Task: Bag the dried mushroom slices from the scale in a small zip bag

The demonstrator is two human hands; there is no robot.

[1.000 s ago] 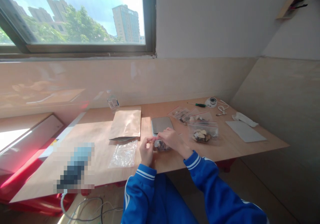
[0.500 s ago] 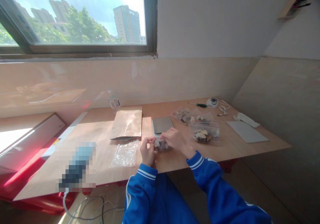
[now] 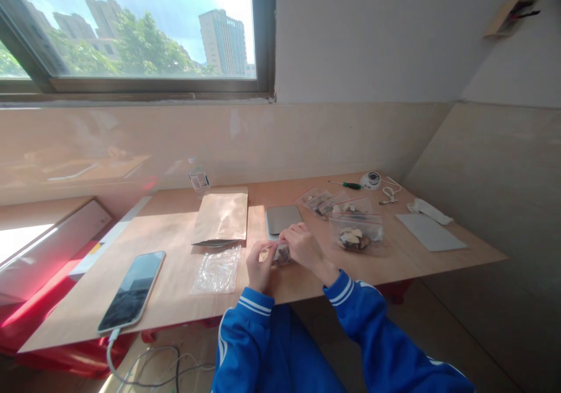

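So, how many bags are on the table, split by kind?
Clear bags with contents: 4 (one in the hands, one at)
Empty clear bag: 1
Brown paper bag: 1
Total: 6

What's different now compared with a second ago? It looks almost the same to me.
Very little. Both hands still pinch the top edge of the small clear bag; the left hand and right hand have closed in slightly along that edge and lifted it a touch. Nothing was let go or newly picked up. The brown pouch, the empty plastic bag, the phone and the filled bags lie where they were.
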